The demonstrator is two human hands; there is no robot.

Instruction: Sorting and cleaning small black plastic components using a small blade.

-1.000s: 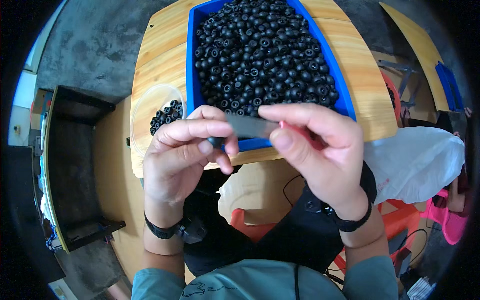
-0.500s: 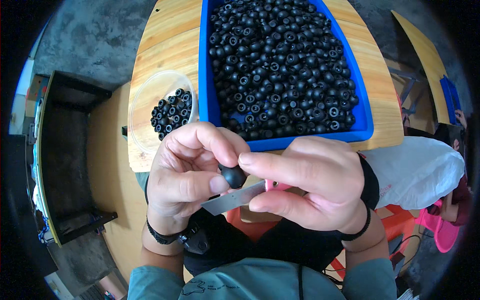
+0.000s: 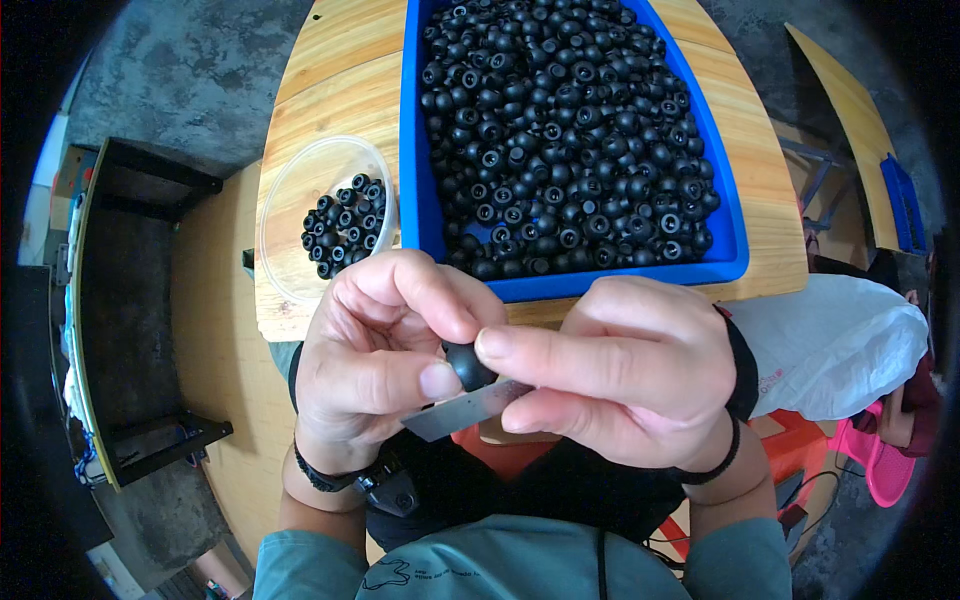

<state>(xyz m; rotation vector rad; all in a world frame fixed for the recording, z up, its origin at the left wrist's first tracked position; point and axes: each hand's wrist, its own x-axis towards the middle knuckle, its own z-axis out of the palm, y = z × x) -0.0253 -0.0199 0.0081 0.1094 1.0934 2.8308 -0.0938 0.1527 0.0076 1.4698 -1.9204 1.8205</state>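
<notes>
My left hand (image 3: 375, 350) pinches one round black rubber piece (image 3: 466, 366) between thumb and fingers. My right hand (image 3: 640, 370) grips a small knife with a flat metal blade (image 3: 462, 411); its handle is hidden in my fingers. The blade lies along the lower side of the piece, seemingly against it, and its end reaches below my left thumb. My right index fingertip rests at the piece's upper right. Beyond my hands stands a blue tray (image 3: 630, 282) heaped with similar black pieces (image 3: 560, 140). To its left, a clear round tub (image 3: 285, 180) holds several more.
The tray and tub stand on a wooden table (image 3: 765, 190). A white plastic bag (image 3: 835, 345) hangs at the right, near a red stool (image 3: 795, 455) and a pink chair (image 3: 880, 465). A black shelf frame (image 3: 150, 320) stands at the left. Another person's arm shows at the far right.
My right fingers have tilted and slid over the knife's pink handle, which no longer shows. The blade and the black piece have shifted slightly. The other person's hand at the far right has moved away from its tray.
</notes>
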